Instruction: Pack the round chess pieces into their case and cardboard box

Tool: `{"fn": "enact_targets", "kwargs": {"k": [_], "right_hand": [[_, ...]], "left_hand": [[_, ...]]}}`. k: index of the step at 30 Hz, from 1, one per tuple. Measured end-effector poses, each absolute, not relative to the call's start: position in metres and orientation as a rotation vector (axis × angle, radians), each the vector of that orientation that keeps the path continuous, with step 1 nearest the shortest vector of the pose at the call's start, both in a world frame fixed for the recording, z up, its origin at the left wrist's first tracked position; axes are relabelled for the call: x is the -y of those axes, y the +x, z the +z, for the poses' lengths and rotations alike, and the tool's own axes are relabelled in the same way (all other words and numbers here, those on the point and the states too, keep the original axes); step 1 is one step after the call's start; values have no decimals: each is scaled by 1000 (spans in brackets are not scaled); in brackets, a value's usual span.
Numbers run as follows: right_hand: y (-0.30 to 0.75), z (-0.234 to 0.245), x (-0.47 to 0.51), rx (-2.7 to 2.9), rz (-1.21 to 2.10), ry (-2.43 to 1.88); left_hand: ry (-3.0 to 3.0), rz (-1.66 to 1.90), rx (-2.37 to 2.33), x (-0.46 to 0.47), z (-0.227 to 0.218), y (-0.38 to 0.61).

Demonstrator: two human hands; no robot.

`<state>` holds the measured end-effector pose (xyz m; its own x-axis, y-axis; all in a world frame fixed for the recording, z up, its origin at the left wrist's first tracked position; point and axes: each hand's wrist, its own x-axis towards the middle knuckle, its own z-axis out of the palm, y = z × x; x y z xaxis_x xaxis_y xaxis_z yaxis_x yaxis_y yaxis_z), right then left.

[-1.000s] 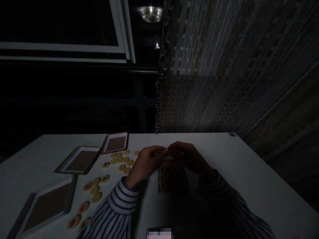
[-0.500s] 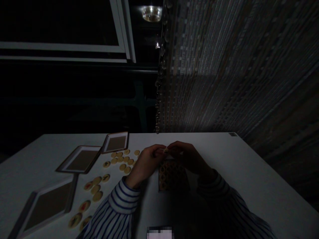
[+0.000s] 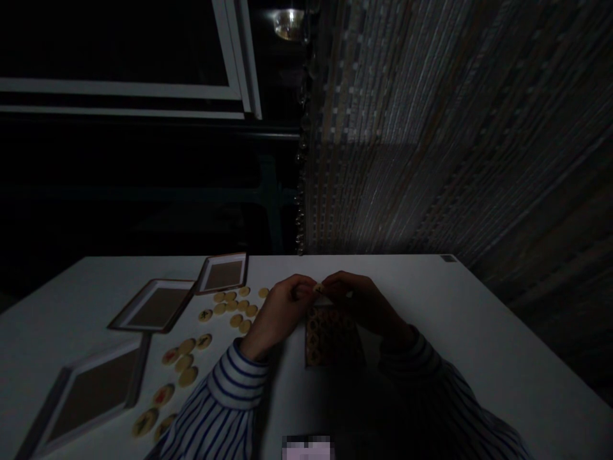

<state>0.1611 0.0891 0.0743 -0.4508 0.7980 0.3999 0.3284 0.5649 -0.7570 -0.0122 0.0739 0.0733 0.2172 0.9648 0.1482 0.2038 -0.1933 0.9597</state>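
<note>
Between my two hands I pinch one round Chinese chess piece (image 3: 318, 289), its dark character facing me. The fingertips of my left hand (image 3: 282, 310) close on its left side, those of my right hand (image 3: 361, 300) on its right. Just below my fingers lies a small box (image 3: 306, 365) filled with rows of similar pieces (image 3: 313, 340), partly in deep shadow. Left of my left hand, several loose chess pieces (image 3: 232, 305) are scattered on the white table, some blank side up, others showing black or red characters.
Three shallow trays or lids (image 3: 153, 306) with brown insides stand in a line along the left of the white table (image 3: 460, 332). A bead-like string curtain (image 3: 407, 128) hangs behind at the right. A window frame (image 3: 230, 64) is at the upper left. The room is dim.
The chess piece has turned slightly between my fingertips, and its face shows more clearly. Both hands otherwise stay almost in place above the box.
</note>
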Motion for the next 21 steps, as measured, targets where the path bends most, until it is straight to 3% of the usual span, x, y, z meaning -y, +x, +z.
{"fn": "enact_targets", "kwargs": {"k": [21], "right_hand": [[162,74,-90,2018,732,-931]], "left_hand": [[1576,1031,-1160,-73,73,-13]]}}
